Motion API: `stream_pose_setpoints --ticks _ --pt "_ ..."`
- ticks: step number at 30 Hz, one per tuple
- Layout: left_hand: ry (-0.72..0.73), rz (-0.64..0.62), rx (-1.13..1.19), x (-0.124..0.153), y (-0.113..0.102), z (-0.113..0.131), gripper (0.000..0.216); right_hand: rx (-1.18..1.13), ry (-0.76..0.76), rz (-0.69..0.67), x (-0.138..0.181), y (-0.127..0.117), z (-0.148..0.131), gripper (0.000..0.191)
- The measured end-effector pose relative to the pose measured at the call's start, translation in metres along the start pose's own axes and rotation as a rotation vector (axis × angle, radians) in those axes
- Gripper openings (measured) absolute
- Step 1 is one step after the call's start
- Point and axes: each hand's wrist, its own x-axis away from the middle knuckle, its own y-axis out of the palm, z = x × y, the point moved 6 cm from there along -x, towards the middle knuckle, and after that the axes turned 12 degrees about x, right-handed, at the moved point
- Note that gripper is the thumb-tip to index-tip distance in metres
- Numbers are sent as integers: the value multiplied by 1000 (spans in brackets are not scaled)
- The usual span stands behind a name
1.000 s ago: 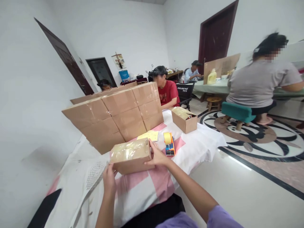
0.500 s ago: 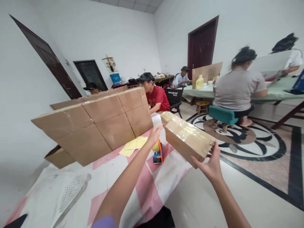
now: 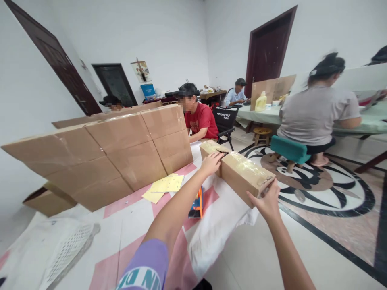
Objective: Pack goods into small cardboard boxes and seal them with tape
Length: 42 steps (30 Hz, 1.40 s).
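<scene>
A long brown cardboard box (image 3: 242, 183), with shiny clear tape along its top, sits at the table's right edge. My right hand (image 3: 267, 201) grips its near end, thumb on the side and fingers round the end. At the far end, my left hand (image 3: 211, 164) is closed over the top edge, its fingertips at a dark gap. Beyond that gap is another cardboard section (image 3: 208, 148); whether it is a separate box I cannot tell. A blue and orange tape dispenser (image 3: 197, 205) stands below my left forearm, which partly hides it.
Tall cardboard panels (image 3: 121, 147) stand across the table. Yellow paper sheets (image 3: 165, 186) and a white mesh basket (image 3: 68, 251) lie on the pink and white tablecloth (image 3: 105, 266). A person in red (image 3: 201, 123) sits opposite; another person (image 3: 320, 108) sits on a teal stool (image 3: 288, 149).
My left hand has moved right onto the box's far top edge, and a dark gap now shows there. My right hand keeps its grip on the near end. The view has shifted slightly.
</scene>
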Motion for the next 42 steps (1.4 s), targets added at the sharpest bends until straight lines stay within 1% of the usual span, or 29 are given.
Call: stream_pose_setpoints --ticks 3,5,6,7,8,9,11,13,16,18,19,21,22,23,24,25,26,27,28,29,30,32,34,35,36,37,39,42 --pt "-2 47 12 -8 -6 -5 61 17 -31 -42 -21 14 -4 138" --pt "5 102 29 -3 -17 -4 65 5 -53 -71 -34 25 -9 139" --pt "10 141 38 7 -26 -3 66 -6 -63 -87 -39 31 -12 138" --pt "14 188 44 22 -36 -4 66 -15 -70 -102 -45 37 -15 138" --pt "16 239 47 43 -49 -6 66 -20 -76 -111 -49 45 -18 137" --pt "12 296 49 71 -64 -10 64 -21 -85 -116 -54 53 -23 137" --pt "-15 408 43 142 -99 -23 57 -28 -111 -119 -63 73 -33 138" --pt "-88 544 24 227 -142 -40 46 -39 -126 -134 -72 97 -46 142" --pt "-249 780 -25 360 -209 -63 33 -36 -109 -193 -85 133 -67 153" --pt "-362 932 -53 442 -249 -72 29 -22 -86 -241 -91 151 -81 162" --pt "-416 1004 -61 480 -266 -76 29 -14 -62 -244 -93 154 -88 164" --pt "-506 1141 -69 550 -297 -82 31 12 44 -188 -96 149 -102 164" --pt "-540 1207 -71 581 -311 -85 33 28 95 -124 -96 140 -114 162" --pt "-566 1270 -72 610 -325 -89 34 37 110 -43 -92 130 -131 157" --pt "-584 1329 -71 635 -338 -94 34 35 77 48 -85 118 -157 149" --pt "-597 1384 -66 658 -352 -101 35 16 -27 112 -73 110 -191 137" --pt "-604 1430 -57 676 -365 -110 35 -29 -185 169 -54 104 -232 119" --pt "-607 1469 -44 690 -379 -120 34 -86 -329 183 -30 104 -276 99" --pt "-607 1500 -28 700 -393 -132 34 -160 -457 131 0 112 -321 83" --pt "-606 1526 -10 705 -406 -146 33 -237 -597 25 34 126 -367 70" --pt "-605 1545 10 706 -419 -161 31 -309 -730 -130 73 147 -413 62" --pt "-611 1569 56 699 -444 -195 28 -474 -913 -452 156 197 -494 48" --pt "-634 1581 103 683 -466 -231 27 -592 -1015 -739 234 252 -561 45" --pt "-650 1586 124 675 -477 -249 28 -633 -1005 -866 266 281 -590 47" --pt "-668 1592 142 667 -488 -266 29 -659 -914 -981 292 312 -615 51" --pt "-686 1597 158 660 -498 -282 31 -666 -762 -1080 312 344 -636 56" --pt "-723 1607 183 650 -520 -313 35 -647 -649 -1125 341 395 -678 68" --pt "-754 1590 217 643 -551 -354 38 -632 -557 -1121 359 458 -726 81"
